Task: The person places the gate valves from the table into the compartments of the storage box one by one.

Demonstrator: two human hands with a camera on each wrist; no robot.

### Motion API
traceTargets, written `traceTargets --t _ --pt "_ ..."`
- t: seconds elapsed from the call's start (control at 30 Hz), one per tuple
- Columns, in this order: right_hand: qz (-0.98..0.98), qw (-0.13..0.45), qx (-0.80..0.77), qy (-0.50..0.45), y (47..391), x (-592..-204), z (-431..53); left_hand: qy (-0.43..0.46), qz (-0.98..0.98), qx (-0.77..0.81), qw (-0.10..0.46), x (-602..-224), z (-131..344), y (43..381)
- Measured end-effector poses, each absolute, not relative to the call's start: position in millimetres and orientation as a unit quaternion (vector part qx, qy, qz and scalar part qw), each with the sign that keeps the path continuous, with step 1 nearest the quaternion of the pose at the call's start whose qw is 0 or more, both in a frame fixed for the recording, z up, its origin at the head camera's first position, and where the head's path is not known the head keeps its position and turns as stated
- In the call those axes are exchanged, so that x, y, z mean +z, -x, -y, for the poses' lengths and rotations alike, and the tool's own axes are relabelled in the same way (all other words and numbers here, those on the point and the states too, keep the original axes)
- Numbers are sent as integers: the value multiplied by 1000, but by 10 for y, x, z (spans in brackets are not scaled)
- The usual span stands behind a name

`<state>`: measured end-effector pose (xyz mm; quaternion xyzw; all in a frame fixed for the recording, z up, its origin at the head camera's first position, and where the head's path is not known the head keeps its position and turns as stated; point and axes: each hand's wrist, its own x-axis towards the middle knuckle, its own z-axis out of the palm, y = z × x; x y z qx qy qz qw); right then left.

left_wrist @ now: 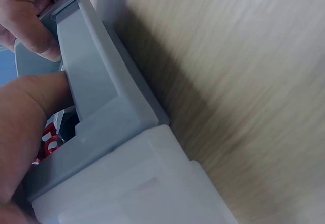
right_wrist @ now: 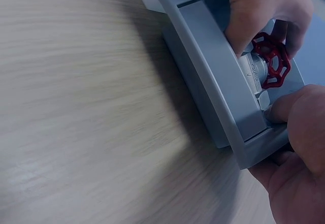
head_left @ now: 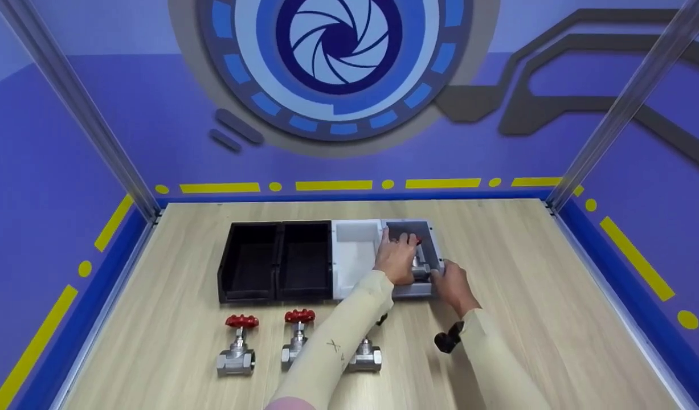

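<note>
My left hand [head_left: 396,259] reaches into the grey bin [head_left: 413,291] at the right end of a row. Its thumb and fingers grip a metal valve [head_left: 421,267] lying inside; in the right wrist view the fingers pass behind the valve's red handwheel [right_wrist: 274,65]. At the bin's right wall, my right hand [head_left: 456,287] pinches the side, thumb inside and fingers outside. That thumb lies close to the valve's end. In the left wrist view most of the valve is hidden, with part of the red handwheel [left_wrist: 49,141] showing.
Left of the grey bin stand a white bin [head_left: 355,256] and two black bins [head_left: 249,259]. On the wooden table in front are a left valve [head_left: 235,361], a middle valve [head_left: 295,344] and a right valve [head_left: 369,359], the last partly behind my left forearm.
</note>
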<state>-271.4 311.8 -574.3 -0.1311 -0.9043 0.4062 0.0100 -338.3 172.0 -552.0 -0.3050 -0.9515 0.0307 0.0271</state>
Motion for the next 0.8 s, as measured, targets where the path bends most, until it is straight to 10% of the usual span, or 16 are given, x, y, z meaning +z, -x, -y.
traceTargets --t 0.8 --pt "906 7 404 127 2714 -5752 -3121 292 954 58 15 -5497 -1717 3346"
